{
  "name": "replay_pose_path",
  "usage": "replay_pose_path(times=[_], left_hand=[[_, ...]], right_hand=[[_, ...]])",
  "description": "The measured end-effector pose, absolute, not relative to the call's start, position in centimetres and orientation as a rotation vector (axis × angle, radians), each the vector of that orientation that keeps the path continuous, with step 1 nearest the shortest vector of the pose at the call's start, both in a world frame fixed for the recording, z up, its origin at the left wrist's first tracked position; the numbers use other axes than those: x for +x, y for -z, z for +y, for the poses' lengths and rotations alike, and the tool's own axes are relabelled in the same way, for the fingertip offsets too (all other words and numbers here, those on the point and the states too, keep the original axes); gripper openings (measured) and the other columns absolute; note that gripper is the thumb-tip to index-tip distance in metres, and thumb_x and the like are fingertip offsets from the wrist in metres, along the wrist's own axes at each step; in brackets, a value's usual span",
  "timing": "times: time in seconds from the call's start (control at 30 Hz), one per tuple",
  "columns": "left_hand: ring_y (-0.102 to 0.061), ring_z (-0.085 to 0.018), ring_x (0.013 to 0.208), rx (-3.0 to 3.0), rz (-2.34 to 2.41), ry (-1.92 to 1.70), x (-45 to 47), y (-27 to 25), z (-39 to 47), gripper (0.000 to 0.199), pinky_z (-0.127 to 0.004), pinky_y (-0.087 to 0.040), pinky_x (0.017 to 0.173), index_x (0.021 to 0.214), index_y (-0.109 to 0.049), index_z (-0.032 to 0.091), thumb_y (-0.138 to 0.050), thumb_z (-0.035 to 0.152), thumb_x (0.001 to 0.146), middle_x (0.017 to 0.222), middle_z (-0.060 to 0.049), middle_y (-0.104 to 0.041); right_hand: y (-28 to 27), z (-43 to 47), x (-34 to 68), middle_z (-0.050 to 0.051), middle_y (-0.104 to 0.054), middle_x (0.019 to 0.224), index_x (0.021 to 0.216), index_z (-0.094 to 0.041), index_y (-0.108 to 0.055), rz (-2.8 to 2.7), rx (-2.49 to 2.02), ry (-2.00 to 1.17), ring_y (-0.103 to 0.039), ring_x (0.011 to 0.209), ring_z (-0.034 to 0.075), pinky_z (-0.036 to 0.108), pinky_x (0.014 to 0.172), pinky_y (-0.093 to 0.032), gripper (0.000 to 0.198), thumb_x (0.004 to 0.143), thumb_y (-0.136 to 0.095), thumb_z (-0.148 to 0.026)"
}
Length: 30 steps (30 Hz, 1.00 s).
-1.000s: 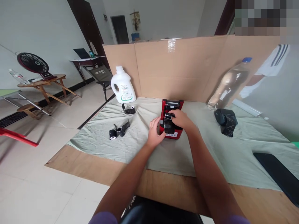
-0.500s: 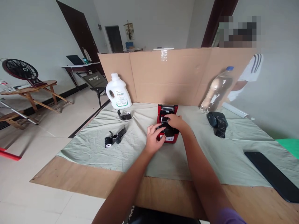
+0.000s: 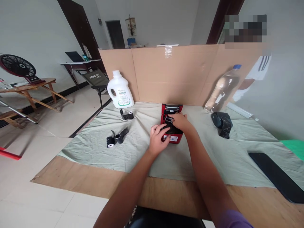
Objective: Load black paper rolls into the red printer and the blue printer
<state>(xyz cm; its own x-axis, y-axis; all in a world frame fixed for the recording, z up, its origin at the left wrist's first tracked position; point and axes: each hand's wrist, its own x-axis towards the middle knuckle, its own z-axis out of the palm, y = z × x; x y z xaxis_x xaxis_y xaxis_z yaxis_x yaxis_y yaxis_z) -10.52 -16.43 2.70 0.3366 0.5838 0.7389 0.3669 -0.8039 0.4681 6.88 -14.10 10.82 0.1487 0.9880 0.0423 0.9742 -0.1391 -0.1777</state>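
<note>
A small red printer (image 3: 176, 138) stands on the cloth in front of me, its lid tipped back and a roller showing at the top. Inside it is a black paper roll (image 3: 169, 119) with a pale core end. My right hand (image 3: 181, 123) reaches in from the right, its fingers closed on the roll. At the printer's front left, my left hand (image 3: 157, 139) grips the body, with the thumb on the front edge and the fingers over the dark inside. The fingers partly hide the roll and its loose strip.
Loose black rolls (image 3: 119, 138) and another roll (image 3: 128, 115) lie left on the cloth (image 3: 142, 152). A white jug (image 3: 120, 91) and a plastic bottle (image 3: 223, 90) stand before a cardboard screen (image 3: 171, 76). Right are a dark device (image 3: 220, 122) and a phone (image 3: 273, 174). A person stands behind.
My right fingers have pressed slightly deeper into the printer, and the black roll sits lower inside. The left hand stays at the front left. The view has shifted a little.
</note>
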Motion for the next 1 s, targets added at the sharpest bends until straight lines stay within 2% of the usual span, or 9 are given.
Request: replay_pose_path(times=[0.17,0.4,0.47,0.53,0.63,0.73,0.83,1.0], left_hand=[[-0.047,-0.025,0.120,2.399,0.864,-1.449,-10.5,-2.8,-16.4,0.028,-0.042,-0.041,0.108,0.117,-0.071,0.024,-0.063,0.028,0.090,0.129,-0.004,-0.067],[-0.049,-0.026,0.119,2.428,0.903,-1.420,-10.5,-3.0,-16.4,0.029,-0.043,-0.041,0.107,0.117,-0.071,0.024,-0.063,0.029,0.089,0.128,-0.005,-0.068],[-0.049,-0.026,0.120,2.447,0.912,-1.422,-10.5,-3.0,-16.5,0.029,-0.043,-0.040,0.107,0.117,-0.072,0.025,-0.063,0.030,0.090,0.127,-0.005,-0.069],[-0.049,-0.026,0.120,2.475,0.915,-1.433,-10.5,-3.0,-16.6,0.026,-0.044,-0.041,0.105,0.114,-0.073,0.025,-0.063,0.030,0.091,0.124,-0.005,-0.070],[-0.051,-0.026,0.119,2.543,0.897,-1.470,-10.5,-3.0,-16.7,0.022,-0.042,-0.041,0.101,0.111,-0.075,0.027,-0.061,0.027,0.094,0.116,-0.004,-0.074],[-0.054,-0.024,0.116,2.618,0.866,-1.518,-10.5,-3.0,-16.8,0.023,-0.041,-0.042,0.099,0.113,-0.075,0.028,-0.059,0.025,0.096,0.110,-0.003,-0.075],[-0.057,-0.023,0.112,2.695,0.849,-1.513,-10.4,-3.1,-17.0,0.024,-0.040,-0.042,0.096,0.115,-0.073,0.028,-0.058,0.026,0.097,0.109,-0.004,-0.075],[-0.059,-0.021,0.108,2.793,0.821,-1.488,-10.6,-3.5,-17.3,0.025,-0.038,-0.042,0.092,0.117,-0.072,0.028,-0.055,0.024,0.098,0.110,-0.004,-0.075]], right_hand=[[-10.7,-13.9,6.9,0.007,-0.063,0.137,0.137,-0.033,-0.063,-1.935,-2.306,-0.244,-0.044,0.129,0.035,0.052,0.104,-0.032,0.056,0.090,-0.042,-0.010],[-10.9,-14.0,7.0,0.004,-0.069,0.129,0.129,-0.031,-0.068,-1.875,-2.252,-0.339,-0.043,0.132,0.035,0.053,0.106,-0.032,0.051,0.085,-0.051,-0.013],[-11.4,-14.4,7.9,0.004,-0.072,0.120,0.119,-0.029,-0.073,-1.864,-2.136,-0.400,-0.051,0.124,0.034,0.048,0.102,-0.037,0.039,0.087,-0.054,-0.021],[-12.2,-14.9,9.0,0.004,-0.074,0.103,0.100,-0.024,-0.077,-1.863,-2.002,-0.543,-0.060,0.107,0.029,0.040,0.092,-0.044,0.027,0.089,-0.054,-0.033],[-13.0,-15.3,10.6,0.005,-0.071,0.084,0.081,-0.019,-0.071,-1.698,-1.914,-0.557,-0.063,0.088,0.025,0.036,0.083,-0.046,0.031,0.089,-0.053,-0.043],[-12.6,-14.6,11.2,0.009,-0.070,0.096,0.090,-0.018,-0.065,-1.330,-1.864,-0.283,-0.062,0.093,0.024,0.037,0.087,-0.046,0.028,0.087,-0.056,-0.044],[-11.4,-13.3,11.0,0.010,-0.068,0.105,0.096,-0.020,-0.058,-1.112,-1.712,-0.249,-0.061,0.097,0.023,0.038,0.089,-0.046,0.029,0.086,-0.058,-0.047],[-9.2,-12.9,10.9,0.005,-0.065,0.094,0.094,-0.023,-0.053,-1.021,-1.474,-0.308,-0.061,0.089,0.021,0.040,0.088,-0.049,0.028,0.080,-0.060,-0.046]])
